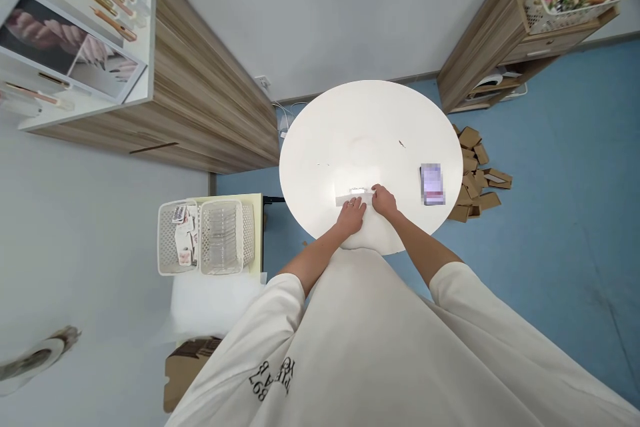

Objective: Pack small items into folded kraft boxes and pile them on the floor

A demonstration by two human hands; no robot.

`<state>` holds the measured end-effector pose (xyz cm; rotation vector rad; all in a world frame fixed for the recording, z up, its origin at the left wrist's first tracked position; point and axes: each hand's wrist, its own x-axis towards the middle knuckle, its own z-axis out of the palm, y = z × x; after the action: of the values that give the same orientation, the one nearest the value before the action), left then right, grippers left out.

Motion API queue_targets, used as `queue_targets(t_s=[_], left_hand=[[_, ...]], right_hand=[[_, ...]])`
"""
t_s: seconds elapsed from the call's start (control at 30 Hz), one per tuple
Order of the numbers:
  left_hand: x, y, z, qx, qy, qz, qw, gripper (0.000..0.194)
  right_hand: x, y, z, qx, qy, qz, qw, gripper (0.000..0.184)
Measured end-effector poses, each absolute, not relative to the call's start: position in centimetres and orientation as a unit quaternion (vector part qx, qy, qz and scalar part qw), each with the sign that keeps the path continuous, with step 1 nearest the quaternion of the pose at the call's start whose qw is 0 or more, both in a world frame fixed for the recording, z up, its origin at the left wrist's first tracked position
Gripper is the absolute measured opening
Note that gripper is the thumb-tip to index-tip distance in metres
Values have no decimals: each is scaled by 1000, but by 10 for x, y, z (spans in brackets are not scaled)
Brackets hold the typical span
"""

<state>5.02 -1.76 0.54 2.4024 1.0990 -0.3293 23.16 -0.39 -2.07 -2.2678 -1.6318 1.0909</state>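
Both my hands rest at the near edge of a round white table. My left hand lies with fingers stretched over the near end of a small clear flat strip on the table; a ring shows on one finger. My right hand is curled, its fingertips pinched at the strip's right end. What the strip holds is too small to make out. A small dark speck lies farther back on the table.
A phone lies on the table's right side. Two white mesh baskets stand on a low stand to the left. Cardboard boxes lie on the blue floor to the right. Wooden cabinets stand at back left and back right.
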Motion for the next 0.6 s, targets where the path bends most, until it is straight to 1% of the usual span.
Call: queue_targets(t_s=[0.1,0.2,0.27,0.33,0.47,0.6], left_hand=[[50,-12,-3,863,418,-127,254,69],[50,-12,-6,859,422,-130,260,72],[51,-12,-6,859,422,-132,257,74],[52,-12,-6,861,422,-130,253,75],[51,-11,-8,863,425,-123,245,76],[47,-11,-15,865,421,-123,243,81]], right_hand=[[230,-8,-22,-754,-539,362,94,37],[228,-19,-22,-788,-513,321,115,42],[227,-27,-23,-825,-466,299,114,48],[225,-34,-24,-850,-418,304,105,50],[219,-35,-28,-872,-365,309,102,47],[211,-28,-34,-888,-355,268,119,42]])
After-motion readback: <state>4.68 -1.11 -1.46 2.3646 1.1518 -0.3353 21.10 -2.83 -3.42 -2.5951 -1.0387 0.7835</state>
